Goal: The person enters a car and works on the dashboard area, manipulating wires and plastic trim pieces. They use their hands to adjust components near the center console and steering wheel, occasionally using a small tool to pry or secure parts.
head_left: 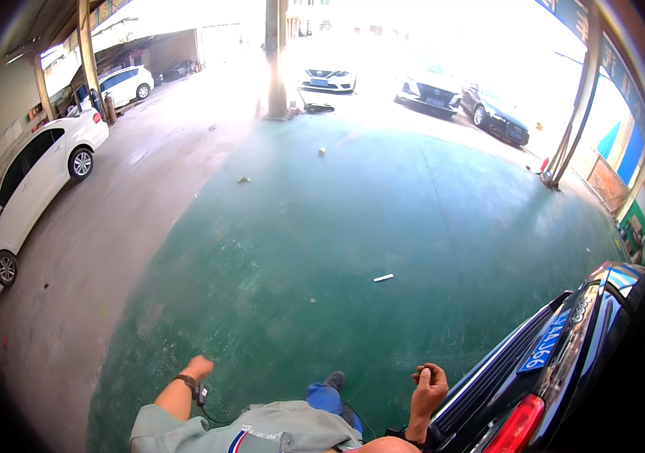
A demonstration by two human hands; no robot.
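Observation:
My left hand (199, 368) hangs out to the left over the green floor, fingers curled into a loose fist. Nothing sticks out of it. A dark band with a small device (201, 392) circles that wrist, and a cable runs from it. My right hand (430, 389) is raised beside the rear of a dark car (509, 364), apart from it. Its fingers are bent toward the thumb in a pinch. A small dark spot shows between the fingertips, too small to name. A dark band also sits on the right wrist. My shoe (334, 380) points forward.
A white stick-like piece (383, 278) lies on the green floor (307, 234), with small scraps (244, 180) farther off. A white car (39, 174) stands at left. Ahead are a pillar (276, 60), parked white cars (431, 89) and a black car (494, 113).

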